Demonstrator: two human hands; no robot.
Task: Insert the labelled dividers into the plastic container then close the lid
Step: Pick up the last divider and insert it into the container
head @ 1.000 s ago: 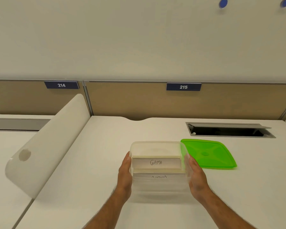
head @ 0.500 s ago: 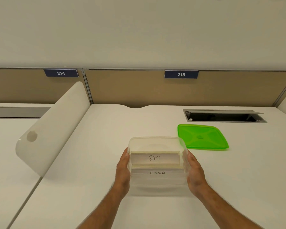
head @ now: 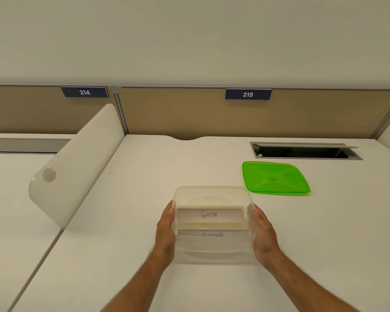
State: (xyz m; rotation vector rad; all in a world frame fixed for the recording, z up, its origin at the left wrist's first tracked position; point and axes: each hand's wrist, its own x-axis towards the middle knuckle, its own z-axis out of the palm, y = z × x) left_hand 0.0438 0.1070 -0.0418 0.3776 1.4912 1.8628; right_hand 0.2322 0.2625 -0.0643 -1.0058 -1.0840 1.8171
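Note:
A clear plastic container [head: 212, 194] sits on the white desk in front of me, its top uncovered. Two white labelled dividers stand inside it: one marked "GAMA" [head: 209, 215] and, nearer me, one whose label is half hidden by the front wall [head: 212, 234]. My left hand [head: 166, 230] presses against the container's left wall and my right hand [head: 264, 235] against its right wall. The green lid [head: 275, 178] lies flat on the desk to the back right of the container, apart from it.
A white curved screen [head: 77, 161] separates this desk from the one on the left. An open cable tray slot [head: 304, 151] is cut into the desk behind the lid. A tan partition with number plates 214 and 215 runs along the back.
The view has tilted slightly. The container and both hands on it keep the same hold, and the lid has not moved.

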